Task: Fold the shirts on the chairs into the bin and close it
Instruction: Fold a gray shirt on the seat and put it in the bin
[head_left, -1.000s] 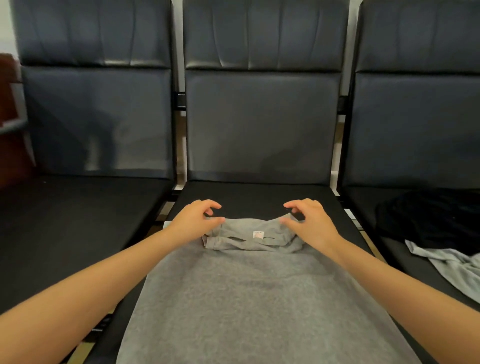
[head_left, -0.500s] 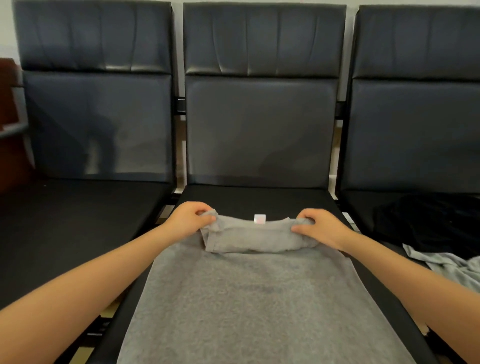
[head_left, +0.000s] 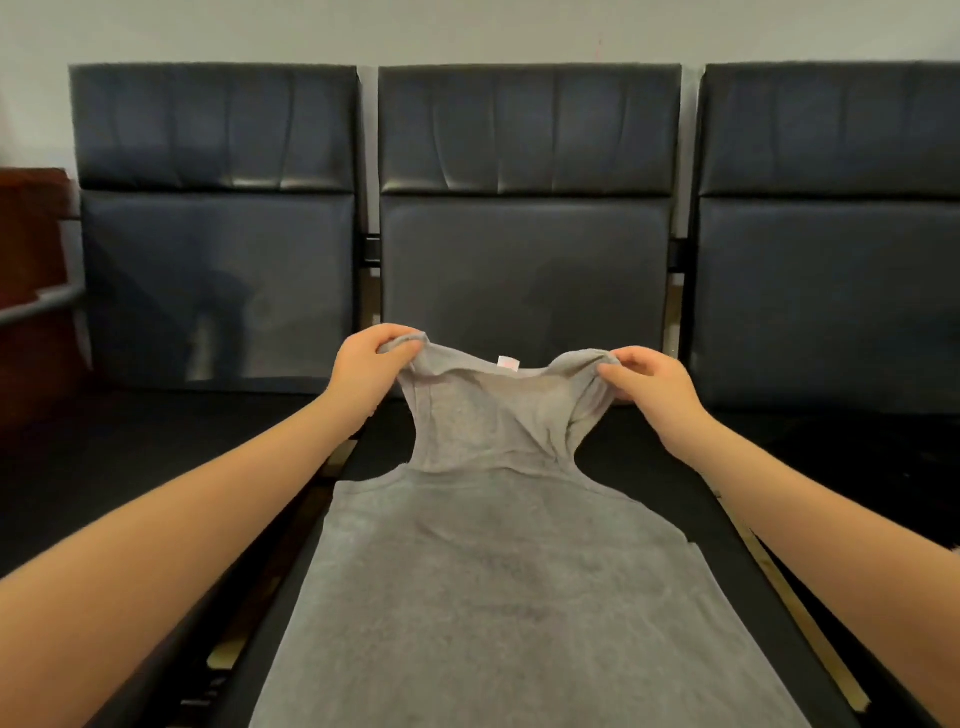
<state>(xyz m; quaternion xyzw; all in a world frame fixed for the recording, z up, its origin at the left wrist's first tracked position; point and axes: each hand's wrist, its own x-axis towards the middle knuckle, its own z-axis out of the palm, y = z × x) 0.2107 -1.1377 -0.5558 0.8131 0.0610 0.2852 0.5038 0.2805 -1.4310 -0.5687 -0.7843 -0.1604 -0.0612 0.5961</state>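
From the head camera, the one view there is, a grey sleeveless shirt (head_left: 498, 571) lies lengthwise on the seat of the middle chair (head_left: 524, 291), its body spread flat toward the person and its top end lifted off the cushion. The left hand (head_left: 371, 371) pinches the left shoulder strap, fingers curled over the bunched fabric with the thumb beneath. The right hand (head_left: 652, 387) grasps the right shoulder strap the same way, thumb and fingers closed on the cloth. Both hands are raised in front of the chair's backrest, well apart from each other, so the neckline sags in a shallow curve between them. A small white label (head_left: 508, 363) shows at the middle of that neckline, facing the camera. Below the hands the shirt narrows between the deep armholes, then widens where it meets the seat and runs down to the lower edge of the picture. Both bare forearms reach in from the bottom corners.

The left chair (head_left: 218, 280) and the right chair (head_left: 831, 291) stand just beside the middle one, all three dark and padded, backed against a pale wall (head_left: 467, 31). A reddish-brown piece of furniture (head_left: 31, 291) sits at the far left edge, with a grey rail crossing it.
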